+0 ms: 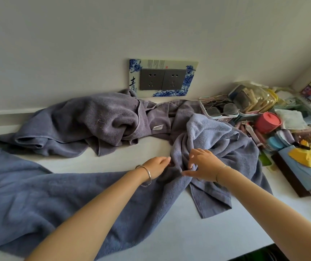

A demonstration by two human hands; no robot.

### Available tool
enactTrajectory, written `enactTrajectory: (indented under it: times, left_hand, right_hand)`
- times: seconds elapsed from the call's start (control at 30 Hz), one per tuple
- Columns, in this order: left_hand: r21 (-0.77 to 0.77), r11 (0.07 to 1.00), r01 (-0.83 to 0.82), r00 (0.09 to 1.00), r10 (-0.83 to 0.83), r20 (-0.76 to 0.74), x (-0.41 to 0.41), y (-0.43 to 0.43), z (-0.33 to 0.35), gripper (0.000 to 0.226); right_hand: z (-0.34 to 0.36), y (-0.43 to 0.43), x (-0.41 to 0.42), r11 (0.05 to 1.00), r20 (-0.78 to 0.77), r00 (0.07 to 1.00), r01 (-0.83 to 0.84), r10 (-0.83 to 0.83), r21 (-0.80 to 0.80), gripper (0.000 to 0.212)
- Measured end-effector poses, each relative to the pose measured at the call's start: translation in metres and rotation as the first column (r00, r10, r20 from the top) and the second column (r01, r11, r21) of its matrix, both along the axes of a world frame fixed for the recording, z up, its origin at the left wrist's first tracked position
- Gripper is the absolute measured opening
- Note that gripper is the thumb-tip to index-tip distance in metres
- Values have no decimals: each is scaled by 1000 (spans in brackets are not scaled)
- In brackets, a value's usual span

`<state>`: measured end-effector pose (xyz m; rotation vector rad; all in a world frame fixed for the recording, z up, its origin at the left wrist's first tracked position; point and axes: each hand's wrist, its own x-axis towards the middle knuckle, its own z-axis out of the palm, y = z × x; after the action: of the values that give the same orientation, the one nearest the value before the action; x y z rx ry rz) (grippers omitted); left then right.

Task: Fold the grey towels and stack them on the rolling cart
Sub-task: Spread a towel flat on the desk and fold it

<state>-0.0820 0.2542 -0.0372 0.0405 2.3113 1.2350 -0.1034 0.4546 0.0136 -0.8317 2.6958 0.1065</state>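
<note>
A blue-grey towel (216, 136) lies across the white surface (207, 238) in front of you. Its long flat part runs from the near left edge toward the middle, and there it rises into a loose, rumpled heap on the right half. Both your hands meet at the foot of that heap. Your left hand (155, 166) reaches in from the left with its fingers held close together, their tips pinching a fold of the cloth. Your right hand (204, 164) sits just beside it, knuckles up. Its fingers are curled down into the fabric and pinch a ridge of it, and the thumb points left along the towel. The two hands are close but not touching. A silver bangle (147, 176) circles your left wrist and a thin bracelet (222, 170) your right. Behind, along the far edge against the wall, a second crumpled grey towel (94, 119) is piled unfolded, with a small white label (157, 127) showing near its right side. On the wall above it is a double socket (163, 79) in a blue-and-white patterned frame. The right end of the surface is crowded: a pale basket (218, 114) touches the heap, beyond it stands a red lidded pot (267, 122), and nearer the right edge a yellow cloth (309, 155) lies on a stack of pale blue things.
</note>
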Motion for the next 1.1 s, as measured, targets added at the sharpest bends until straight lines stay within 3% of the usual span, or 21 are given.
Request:
enactTrajectory:
  times: [0.13,0.23,0.27,0.37,0.47,0.6,0.7,0.77,0.83,0.9,1.0,1.1]
  left_hand:
    - [13,1000,28,998,-29,49,0,7,5,55]
    - [54,995,79,991,-85,108,9,4,16,62]
    - [47,991,128,984,-132,120,13,2,16,66]
    - [-1,985,174,982,-174,77,28,-12,7,66]
    - [-246,954,171,979,-192,-64,30,-23,2,46]
    - [-400,885,236,968,-252,14,35,-18,-1,41]
    - [-329,928,174,985,-166,52,33,-13,-3,33]
    - [-234,959,158,987,-155,30,37,-10,4,42]
    - [-153,960,236,972,-235,27,42,-11,15,48]
    - [-93,940,329,944,-327,30,46,-15,28,36]
    - [-16,919,394,919,-393,34,50,-24,50,33]
    - [72,930,360,933,-359,-27,58,-36,74,32]
  right_hand:
    - [-5,3,2,979,-133,985,-134,115,-152,42]
    - [-7,-2,10,985,-97,989,-124,112,-124,73]
    - [-7,-2,13,989,-74,991,-118,111,-86,75]
    - [-7,3,30,985,-143,975,-167,171,43,47]
    - [-12,16,51,988,-237,960,-135,150,80,35]
    - [-27,26,74,987,-355,921,-149,162,65,25]
    - [-27,21,80,990,-375,917,-124,139,64,30]
    - [-16,11,83,996,-383,920,-84,85,18,26]
    - [-7,3,81,995,-330,944,-34,0,-95,14]
    - [2,-5,78,986,-174,982,52,-79,-157,37]
    - [7,-16,72,991,3,999,34,-34,-133,80]
    - [11,-34,72,990,92,994,66,-54,-126,80]
